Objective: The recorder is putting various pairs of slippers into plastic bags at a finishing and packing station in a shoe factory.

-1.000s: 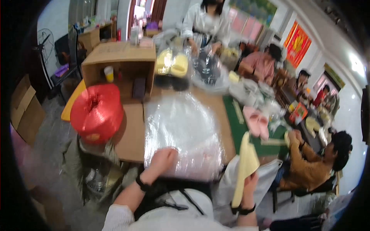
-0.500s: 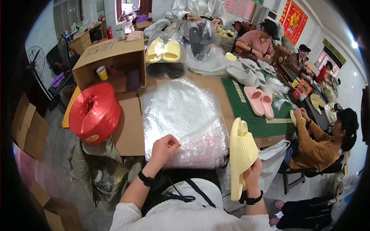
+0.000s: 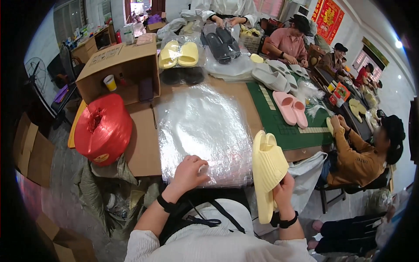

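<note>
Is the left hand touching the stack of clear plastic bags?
Touching. The head view shows the left hand resting on the near edge of the stack of clear plastic bags, fingers pinching the plastic.

Two pale yellow slippers point(image 3: 267, 170) held, two pink slippers point(image 3: 290, 107), perhaps four grey slippers point(image 3: 275, 75).

**Yellow slippers and a stack of clear bags**

A pair of pale yellow foam slippers point(image 3: 267, 172) is held upright, pressed sole to sole, toes up and heels down, at the table's near right edge. Each has a broad ribbed strap and a thick sole. Just left of them lies a flat stack of clear plastic bags point(image 3: 203, 129), glossy and crinkled, spread over the brown tabletop from the near edge towards the middle. Its near edge is pinched up slightly.
</note>
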Tool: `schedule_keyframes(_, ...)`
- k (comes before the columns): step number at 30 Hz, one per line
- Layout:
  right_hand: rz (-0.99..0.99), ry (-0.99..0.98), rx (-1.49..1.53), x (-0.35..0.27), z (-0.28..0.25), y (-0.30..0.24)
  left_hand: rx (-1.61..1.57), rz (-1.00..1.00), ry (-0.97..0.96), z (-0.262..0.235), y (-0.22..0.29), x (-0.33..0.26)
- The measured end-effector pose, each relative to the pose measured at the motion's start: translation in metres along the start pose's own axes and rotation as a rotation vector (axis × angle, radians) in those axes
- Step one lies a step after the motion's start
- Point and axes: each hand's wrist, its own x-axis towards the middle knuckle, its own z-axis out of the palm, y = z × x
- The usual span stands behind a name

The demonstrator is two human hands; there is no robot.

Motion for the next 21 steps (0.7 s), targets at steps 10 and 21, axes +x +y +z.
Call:
schedule_keyframes(10, -0.037, -0.398, -0.268, -0.015, 0.005, -0.028, -0.060, -0.152, 0.008, 0.008, -0.010, 0.007)
schedule_keyframes(21, -0.154, -0.558, -0.662, -0.011, 0.039, -0.026, -0.054, 0.129, 0.104, -0.019, 0.018, 0.019)
